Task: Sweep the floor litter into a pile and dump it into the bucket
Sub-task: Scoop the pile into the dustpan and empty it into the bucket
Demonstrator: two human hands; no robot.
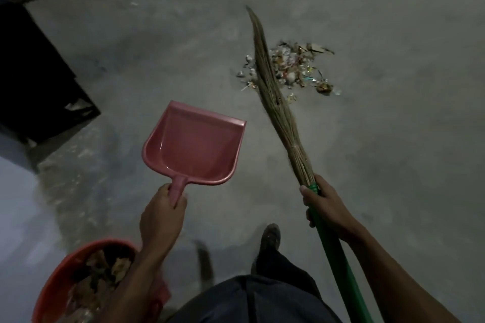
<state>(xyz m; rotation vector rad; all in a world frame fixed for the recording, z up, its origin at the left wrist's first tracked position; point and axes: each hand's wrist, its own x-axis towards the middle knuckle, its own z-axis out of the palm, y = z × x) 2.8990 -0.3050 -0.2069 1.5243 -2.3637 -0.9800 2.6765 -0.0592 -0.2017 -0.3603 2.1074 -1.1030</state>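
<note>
My left hand (pixel 161 215) grips the handle of a pink dustpan (pixel 195 148), which is held in the air and has nothing in its scoop. My right hand (pixel 324 203) is closed around the green handle of a grass broom (pixel 273 97). The broom's bristles point away from me and pass in front of a pile of mixed litter (pixel 291 68) on the grey concrete floor. A red bucket (pixel 56 286) stands at the lower left, beside my left forearm, holding dry leaves and scraps.
A dark box-like object (pixel 34 81) stands at the left edge. Stacked clutter lines the far wall at the top left. My foot (pixel 270 240) is planted below the broom. One small scrap (pixel 133 4) lies far off on the floor.
</note>
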